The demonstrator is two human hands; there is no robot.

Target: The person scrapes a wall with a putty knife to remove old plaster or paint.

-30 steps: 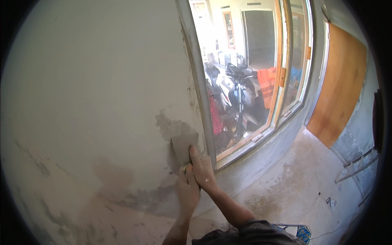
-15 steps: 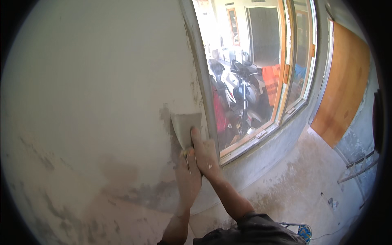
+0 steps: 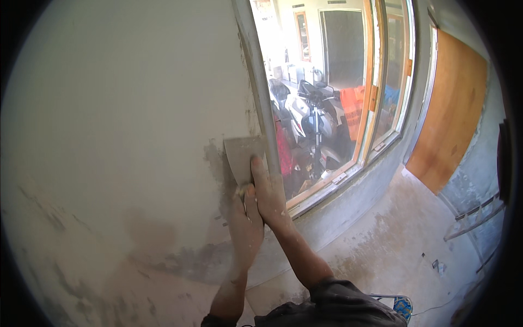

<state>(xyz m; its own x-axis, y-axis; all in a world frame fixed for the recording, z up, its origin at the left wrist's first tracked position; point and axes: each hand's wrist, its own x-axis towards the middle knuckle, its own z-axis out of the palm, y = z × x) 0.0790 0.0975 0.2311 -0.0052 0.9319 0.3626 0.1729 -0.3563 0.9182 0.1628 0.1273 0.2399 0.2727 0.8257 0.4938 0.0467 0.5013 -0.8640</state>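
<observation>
A wide putty knife point(image 3: 240, 155) lies with its broad grey blade against the pale plastered wall point(image 3: 136, 103), edge upward, close to the window frame. My right hand point(image 3: 270, 197) is closed round its lower part, the thumb laid along the blade. Just below and to the left, my left hand point(image 3: 246, 226) also grips the tool's handle, which the fingers mostly hide. Pale smears mark both hands. A darker, damp-looking patch point(image 3: 215, 155) shows on the wall left of the blade.
Right of the blade stands a window frame point(image 3: 258, 92), with a motorcycle point(image 3: 313, 111) and an orange cloth point(image 3: 352, 111) beyond the glass. An orange-brown wooden panel point(image 3: 449, 109) is at the right. A stool with a blue patterned seat point(image 3: 402, 308) stands beside me on the stained floor point(image 3: 376, 245).
Both hands have slid the putty knife a little upward along the wall and toward the window frame. The whole view has shifted slightly.
</observation>
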